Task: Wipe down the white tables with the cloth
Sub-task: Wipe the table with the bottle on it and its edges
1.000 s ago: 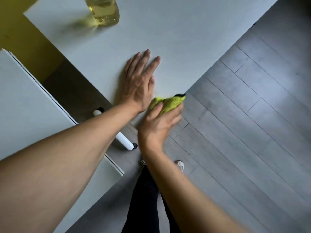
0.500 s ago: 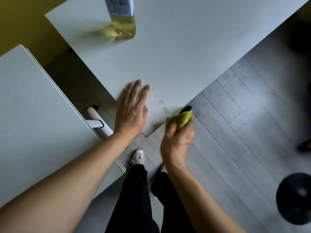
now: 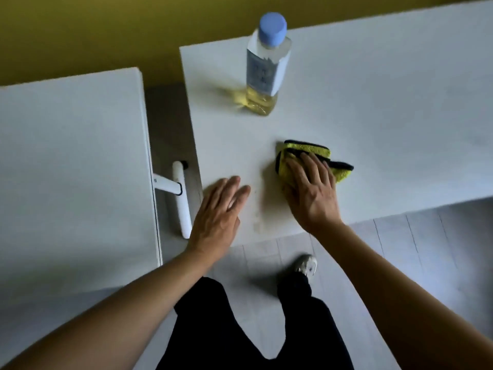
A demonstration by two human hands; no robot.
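At the far left stands one white table [image 3: 72, 169], its near edge beside a white leg bar [image 3: 181, 198] over the grey floor [image 3: 426, 249]. Right of the gap sits the second white table [image 3: 386, 102]. The left hand [image 3: 217, 217] lies flat on its near left corner, fingers straight and together. A clear bottle [image 3: 264, 68] with a blue cap and yellow liquid stands upright further back. The right hand [image 3: 312, 193] presses the yellow cloth [image 3: 306, 153] onto the tabletop, fingers spread wide over it. Black trousers [image 3: 253, 321] and a pale shoe [image 3: 306, 265] show below.
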